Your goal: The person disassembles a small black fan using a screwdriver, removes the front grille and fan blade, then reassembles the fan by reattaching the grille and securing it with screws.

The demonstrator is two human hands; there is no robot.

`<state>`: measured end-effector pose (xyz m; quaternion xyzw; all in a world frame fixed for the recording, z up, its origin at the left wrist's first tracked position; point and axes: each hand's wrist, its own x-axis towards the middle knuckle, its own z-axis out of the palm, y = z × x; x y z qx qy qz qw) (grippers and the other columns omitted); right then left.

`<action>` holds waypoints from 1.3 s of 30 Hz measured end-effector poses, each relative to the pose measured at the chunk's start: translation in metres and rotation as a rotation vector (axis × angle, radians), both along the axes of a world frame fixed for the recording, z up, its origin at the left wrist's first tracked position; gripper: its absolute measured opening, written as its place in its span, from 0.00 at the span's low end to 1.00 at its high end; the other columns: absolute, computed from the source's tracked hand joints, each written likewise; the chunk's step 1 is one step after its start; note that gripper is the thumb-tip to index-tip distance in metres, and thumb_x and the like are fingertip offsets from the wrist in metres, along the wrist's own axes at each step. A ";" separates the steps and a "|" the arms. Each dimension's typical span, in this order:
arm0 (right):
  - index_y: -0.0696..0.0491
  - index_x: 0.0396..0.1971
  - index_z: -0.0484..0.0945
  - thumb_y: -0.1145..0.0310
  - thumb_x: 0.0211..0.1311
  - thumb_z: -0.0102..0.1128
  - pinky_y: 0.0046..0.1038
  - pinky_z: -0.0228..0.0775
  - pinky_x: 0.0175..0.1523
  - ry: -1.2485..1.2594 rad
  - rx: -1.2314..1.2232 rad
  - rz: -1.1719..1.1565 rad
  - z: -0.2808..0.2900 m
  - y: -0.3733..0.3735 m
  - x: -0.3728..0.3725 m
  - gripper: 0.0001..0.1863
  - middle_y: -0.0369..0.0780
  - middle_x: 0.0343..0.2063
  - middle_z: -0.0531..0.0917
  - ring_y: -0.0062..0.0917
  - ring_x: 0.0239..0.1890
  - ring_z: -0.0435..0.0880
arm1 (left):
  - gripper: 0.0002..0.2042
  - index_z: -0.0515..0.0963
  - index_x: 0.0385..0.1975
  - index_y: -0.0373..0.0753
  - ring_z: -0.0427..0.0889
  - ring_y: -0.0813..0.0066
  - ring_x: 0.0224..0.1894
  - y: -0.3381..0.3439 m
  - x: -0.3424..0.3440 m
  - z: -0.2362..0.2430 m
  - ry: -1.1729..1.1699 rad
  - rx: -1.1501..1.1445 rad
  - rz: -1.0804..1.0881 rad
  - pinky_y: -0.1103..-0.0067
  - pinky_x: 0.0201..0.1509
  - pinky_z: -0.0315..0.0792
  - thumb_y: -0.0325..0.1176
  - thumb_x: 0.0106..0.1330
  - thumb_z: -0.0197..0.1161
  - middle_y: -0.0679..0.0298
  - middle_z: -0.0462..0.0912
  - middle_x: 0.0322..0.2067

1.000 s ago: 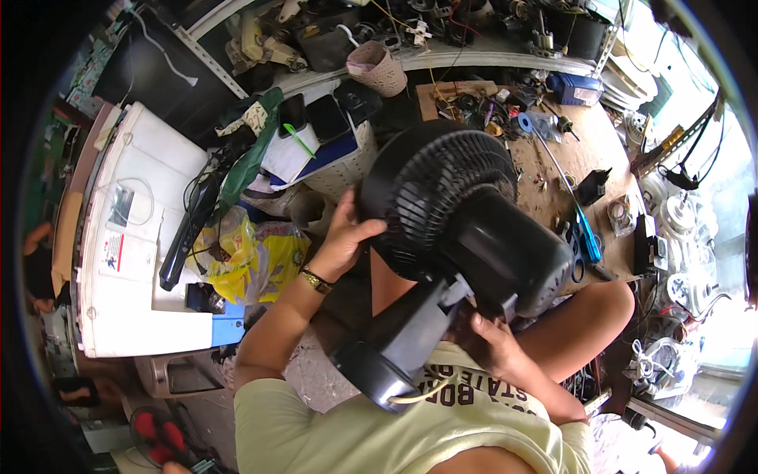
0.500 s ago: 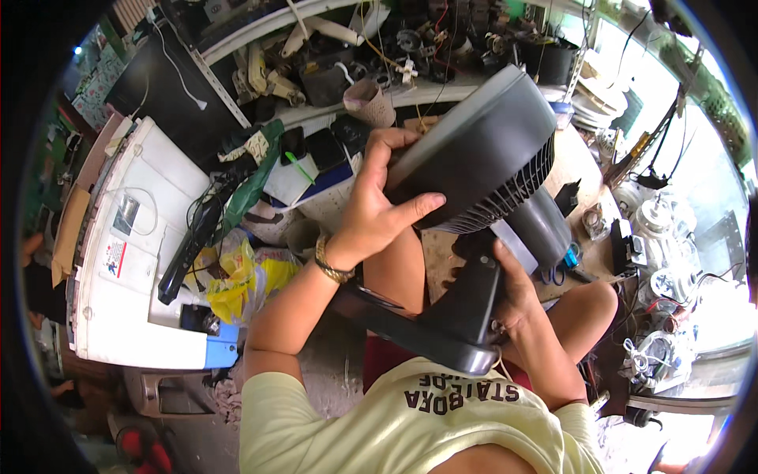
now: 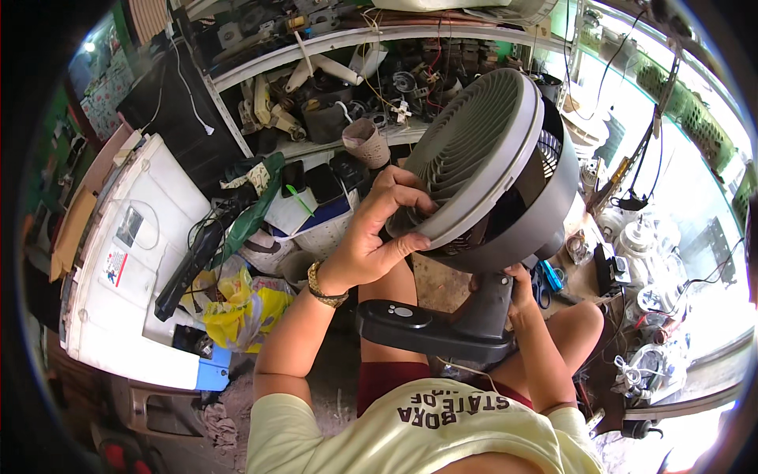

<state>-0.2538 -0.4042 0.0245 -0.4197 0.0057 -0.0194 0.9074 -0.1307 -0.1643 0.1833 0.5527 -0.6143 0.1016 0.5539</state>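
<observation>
A dark grey desk fan is held up in front of me, tilted over to the right. Its round grey front grille [image 3: 466, 142] stands partly apart from the black fan housing [image 3: 537, 225], with a gap along their right and lower edges. My left hand [image 3: 377, 229] grips the grille's lower left rim, thumb below and fingers over the slats. Lower down, my right hand [image 3: 519, 288] is closed around the fan's neck [image 3: 488, 304], its fingers partly hidden. The flat black base [image 3: 426, 328] with its buttons hangs above my lap.
On the left stand a white cooler-like box [image 3: 142, 261] and a yellow plastic bag [image 3: 249, 310]. Shelves behind hold several old parts and a perforated cup [image 3: 365, 142]. To the right lie blue-handled scissors [image 3: 542, 288], a black box [image 3: 610, 267] and several clear-wrapped parts.
The fan has turned so that its front grille faces up and left toward view. A gap now shows between grille and housing. The base has swung up and left, showing its buttons.
</observation>
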 end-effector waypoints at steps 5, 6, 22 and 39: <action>0.65 0.45 0.73 0.54 0.44 0.55 0.37 0.76 0.38 0.019 -0.041 -0.084 -0.006 0.003 -0.005 0.32 0.54 0.29 0.80 0.41 0.31 0.81 | 0.15 0.77 0.40 0.39 0.70 0.64 0.46 -0.006 -0.012 -0.006 -0.100 0.041 0.054 0.72 0.52 0.64 0.35 0.56 0.70 0.61 0.72 0.41; 0.65 0.46 0.73 0.54 0.44 0.55 0.37 0.76 0.38 0.030 -0.042 -0.057 -0.005 0.003 -0.004 0.33 0.54 0.29 0.80 0.41 0.31 0.81 | 0.14 0.77 0.40 0.39 0.70 0.64 0.46 -0.006 -0.014 -0.008 -0.096 0.047 0.060 0.72 0.52 0.64 0.35 0.56 0.70 0.60 0.72 0.41; 0.65 0.49 0.68 0.69 0.42 0.60 0.39 0.81 0.36 0.021 -0.046 -0.190 0.000 0.004 -0.008 0.29 0.50 0.34 0.79 0.40 0.31 0.83 | 0.28 0.76 0.43 0.36 0.66 0.63 0.45 0.006 -0.003 -0.013 -0.171 0.061 0.109 0.71 0.54 0.61 0.48 0.47 0.74 0.57 0.69 0.46; 0.61 0.52 0.68 0.72 0.42 0.59 0.32 0.76 0.48 0.044 -0.038 -0.262 -0.044 -0.011 -0.021 0.31 0.44 0.40 0.78 0.33 0.43 0.80 | 0.25 0.70 0.40 0.35 0.65 0.56 0.57 0.004 -0.016 -0.030 -0.015 0.096 -0.029 0.66 0.64 0.56 0.47 0.51 0.71 0.48 0.65 0.54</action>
